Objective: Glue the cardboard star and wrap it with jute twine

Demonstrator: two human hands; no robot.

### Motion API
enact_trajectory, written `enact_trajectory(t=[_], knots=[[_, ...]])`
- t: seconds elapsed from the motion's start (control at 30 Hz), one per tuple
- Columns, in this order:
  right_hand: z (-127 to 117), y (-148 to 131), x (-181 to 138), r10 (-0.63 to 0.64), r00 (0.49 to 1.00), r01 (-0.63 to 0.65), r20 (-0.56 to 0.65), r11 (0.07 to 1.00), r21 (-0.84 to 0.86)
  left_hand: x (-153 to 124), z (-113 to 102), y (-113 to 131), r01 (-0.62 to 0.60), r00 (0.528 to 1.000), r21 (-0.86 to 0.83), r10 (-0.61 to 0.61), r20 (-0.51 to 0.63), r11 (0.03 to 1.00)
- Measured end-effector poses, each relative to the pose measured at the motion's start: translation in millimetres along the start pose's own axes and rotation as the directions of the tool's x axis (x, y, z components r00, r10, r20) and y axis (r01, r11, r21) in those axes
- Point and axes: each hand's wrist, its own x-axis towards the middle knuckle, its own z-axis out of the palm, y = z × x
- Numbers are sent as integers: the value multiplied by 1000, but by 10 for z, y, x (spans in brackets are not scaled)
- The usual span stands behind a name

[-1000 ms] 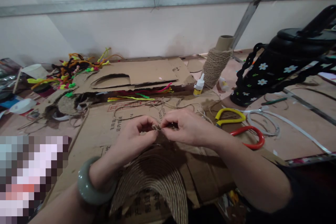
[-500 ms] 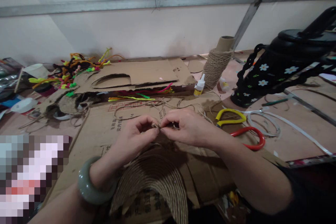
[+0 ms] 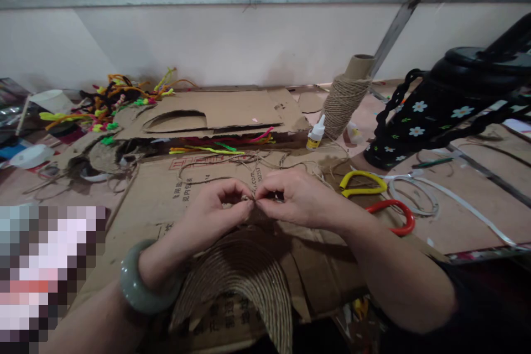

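My left hand (image 3: 222, 204) and my right hand (image 3: 292, 196) meet fingertip to fingertip over the cardboard (image 3: 166, 215). Each pinches a short bit of brown twine (image 3: 248, 198) between thumb and forefinger; most of it is covered by the fingers. Just below them, nearer to me, lies an arched piece covered in rows of twine (image 3: 265, 276). Loose strands of twine trail across the cardboard behind my hands. Farther back stands a tilted cone of twine (image 3: 346, 99), with a small white glue bottle (image 3: 316, 134) beside it.
Scissors with a yellow handle loop (image 3: 363, 183) and a red one (image 3: 394, 217) lie right of my right hand. A black flowered tumbler (image 3: 418, 116) stands behind them. Cut cardboard (image 3: 240, 108) and colourful pipe cleaners (image 3: 120, 97) lie at the back left. A white strip (image 3: 468, 202) curls at right.
The view has shifted slightly. Both hands keep their pinch on the twine at nearly the same spot, fingertips still together.
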Motion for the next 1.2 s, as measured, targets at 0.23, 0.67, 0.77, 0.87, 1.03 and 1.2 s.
enact_trajectory(t=[0.23,0.67,0.77,0.87,1.03,1.2], knots=[[-94,12,-22,-11,999,11,-40,1000,-1,-8,-34,43,-33,998,65,35,-43,997],[-174,51,-89,-72,997,68,-23,985,-156,-17,-71,49,-38,999,137,35,25,990],[-163,60,-90,-80,997,75,-21,983,-170,-12,-64,46,-47,999,173,45,15,984],[-158,52,-85,-64,998,61,-10,980,-188,-13,-56,29,-62,998,189,63,1,980],[-154,31,-78,-53,999,51,-2,980,-193,-17,-49,24,-69,998,193,68,10,979],[-144,26,-70,-35,999,37,14,981,-189,-22,-45,30,-80,997,188,81,3,979]])
